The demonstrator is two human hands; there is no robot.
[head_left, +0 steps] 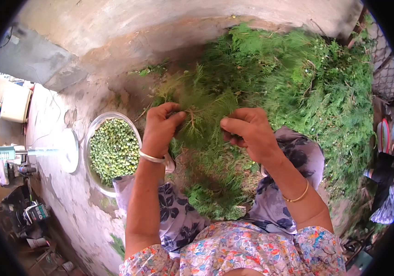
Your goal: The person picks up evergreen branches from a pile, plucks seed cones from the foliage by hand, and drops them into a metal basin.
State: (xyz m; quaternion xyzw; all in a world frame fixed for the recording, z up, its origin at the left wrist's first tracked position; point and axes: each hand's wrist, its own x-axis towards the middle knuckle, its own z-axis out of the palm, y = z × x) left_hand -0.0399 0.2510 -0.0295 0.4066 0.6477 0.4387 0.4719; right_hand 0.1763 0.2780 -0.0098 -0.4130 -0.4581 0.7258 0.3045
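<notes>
A feathery green sprig point(196, 120) hangs between my two hands, above the ground between my knees. My left hand point(162, 126) pinches its stem side, thumb against the fingers. On the other side, my right hand point(248, 131) is closed with thumb and forefinger together at the sprig's fine green tips. A clear round tub point(86, 154) full of small green pods or berries point(114, 149) stands left of my left hand. Behind and right of my hands lies a large heap of feathery green branches point(316, 87).
A pale blue and white stand fan point(69, 151) is beside the tub. A plastered wall point(160, 27) runs along the back. Tools and a dark machine point(17, 211) lie at the far left. Wire mesh point(385, 64) is at the right.
</notes>
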